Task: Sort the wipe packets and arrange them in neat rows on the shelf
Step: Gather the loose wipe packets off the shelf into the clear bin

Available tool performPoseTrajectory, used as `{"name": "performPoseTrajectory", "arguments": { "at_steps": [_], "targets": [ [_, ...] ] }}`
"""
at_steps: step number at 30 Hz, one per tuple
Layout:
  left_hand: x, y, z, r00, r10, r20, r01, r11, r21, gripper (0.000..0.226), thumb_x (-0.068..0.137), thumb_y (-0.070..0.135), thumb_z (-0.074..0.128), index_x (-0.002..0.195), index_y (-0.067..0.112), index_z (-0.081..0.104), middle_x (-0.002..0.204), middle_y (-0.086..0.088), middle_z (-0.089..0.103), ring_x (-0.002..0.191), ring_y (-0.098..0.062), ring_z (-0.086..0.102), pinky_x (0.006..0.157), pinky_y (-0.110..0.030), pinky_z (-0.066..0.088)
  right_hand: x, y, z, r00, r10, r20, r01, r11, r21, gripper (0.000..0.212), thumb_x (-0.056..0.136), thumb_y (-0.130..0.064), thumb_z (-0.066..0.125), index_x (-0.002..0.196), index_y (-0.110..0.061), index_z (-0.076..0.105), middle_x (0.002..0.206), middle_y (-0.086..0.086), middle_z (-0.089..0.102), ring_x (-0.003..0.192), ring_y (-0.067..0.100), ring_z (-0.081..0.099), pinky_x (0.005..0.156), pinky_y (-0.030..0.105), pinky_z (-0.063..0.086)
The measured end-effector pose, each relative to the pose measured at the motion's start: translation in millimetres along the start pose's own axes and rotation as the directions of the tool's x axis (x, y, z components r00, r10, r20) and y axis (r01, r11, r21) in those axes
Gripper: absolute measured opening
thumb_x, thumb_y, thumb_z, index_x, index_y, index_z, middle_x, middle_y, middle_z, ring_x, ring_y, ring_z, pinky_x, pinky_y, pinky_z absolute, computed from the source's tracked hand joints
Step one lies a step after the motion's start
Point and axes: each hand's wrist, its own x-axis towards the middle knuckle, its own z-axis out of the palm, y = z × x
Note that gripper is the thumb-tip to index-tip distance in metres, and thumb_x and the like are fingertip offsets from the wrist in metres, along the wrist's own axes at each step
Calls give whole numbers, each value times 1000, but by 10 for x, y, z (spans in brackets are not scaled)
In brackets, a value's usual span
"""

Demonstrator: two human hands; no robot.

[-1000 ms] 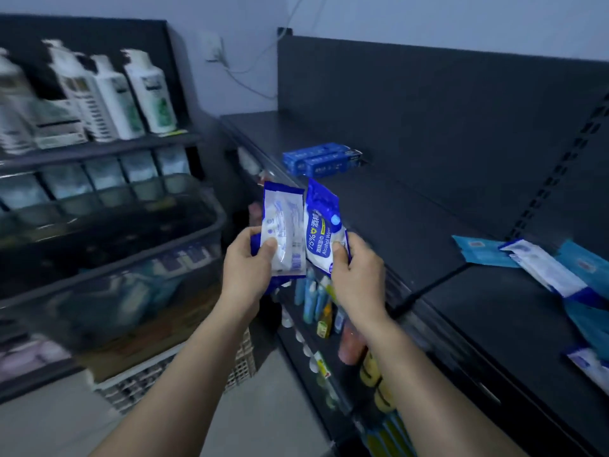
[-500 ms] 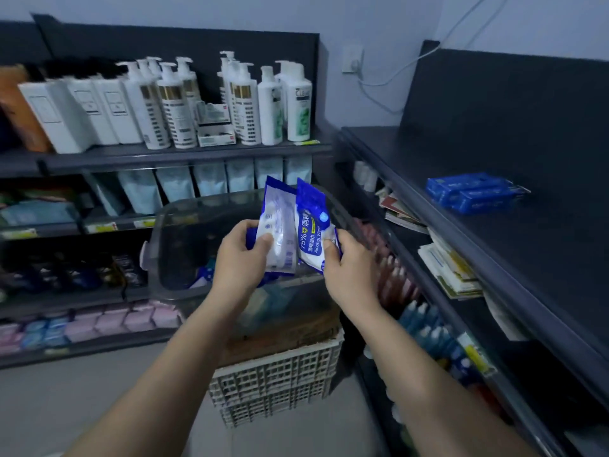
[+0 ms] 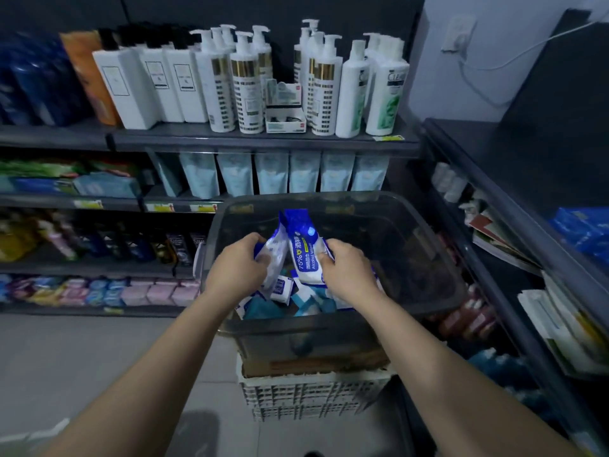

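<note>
My left hand (image 3: 238,269) grips a blue-and-white wipe packet (image 3: 276,258) that shows its white back. My right hand (image 3: 347,271) grips a second blue-and-white packet (image 3: 304,255) printed "75% Alcohol Wipes". Both packets are held upright, side by side, over a clear plastic bin (image 3: 425,258). On the bin's floor lie several more packets (image 3: 290,300), white, blue and teal, partly hidden by my hands. The dark shelf (image 3: 514,179) on the right holds a blurred blue pack (image 3: 583,230) at the frame's edge.
The bin sits on a cardboard box (image 3: 313,366) stacked on a white slatted crate (image 3: 309,399). Facing shelves carry pump bottles (image 3: 247,84), refill pouches (image 3: 303,174) and small packs. Lower right shelves hold booklets (image 3: 501,239) and bottles. Grey floor lies at lower left.
My view swung left, from the right-hand shelf to the bin. Both hands kept their packets and moved down over the bin's opening.
</note>
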Motion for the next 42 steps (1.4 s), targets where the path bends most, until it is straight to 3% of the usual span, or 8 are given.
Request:
{"name": "performPoseTrajectory", "arguments": {
  "at_steps": [6,9,11,17,21,25,32,42],
  "targets": [
    [480,-241,343,945,-116,306,1,936,352,18,92,22,48,108,16,53,113,-12,63,100,-30,59,72,-31,43,605,269,397,922,107,372,-31,979,-203,14,93,-22,47,82,-14,51,103,16,65,93,33,61,66,29,37],
    [626,-351,596,857,-188,480,-55,892,449,42,90,31,53,129,16,49,130,-11,56,117,-28,55,89,-33,46,730,389,534,754,191,628,28,947,-322,15,93,-17,45,98,-7,55,105,17,62,88,33,66,57,28,44],
    [695,-418,722,817,-247,521,-80,847,526,50,88,33,55,135,19,46,135,-7,53,121,-27,53,96,-36,45,778,447,582,648,210,732,147,908,-391,29,95,-19,48,119,-4,54,120,17,58,104,34,62,67,32,48],
    [800,-481,883,787,-271,554,-166,772,613,47,90,24,51,137,22,44,136,-2,52,120,-23,53,92,-36,46,846,626,600,670,162,724,237,878,-416,52,93,-34,57,140,-19,40,136,9,49,117,27,52,83,34,45],
    [828,-481,935,804,-185,565,-247,761,600,41,87,21,54,128,20,51,128,-3,57,114,-24,56,88,-36,50,822,663,548,733,162,660,250,839,-484,42,89,-39,61,123,-17,53,122,7,56,105,25,56,80,37,50],
    [823,-388,929,828,-34,560,-352,745,566,33,87,23,57,119,18,54,122,-6,58,111,-26,56,85,-37,50,691,648,424,833,145,534,181,841,-510,51,88,-43,60,131,-18,50,129,8,53,117,29,52,90,40,47],
    [733,-117,848,840,280,464,-515,682,520,29,88,18,54,117,18,54,118,-4,58,113,-23,54,81,-35,49,255,625,109,982,104,158,5,821,-571,46,90,-41,60,128,-17,52,126,7,54,119,27,48,97,39,41],
    [307,891,967,637,627,447,-770,508,386,30,85,12,51,115,18,55,112,-2,59,111,-24,53,77,-35,47,-824,838,-738,934,214,-287,-336,801,-496,43,89,-36,61,127,-19,53,124,5,54,117,27,49,94,38,40]
  ]
}}
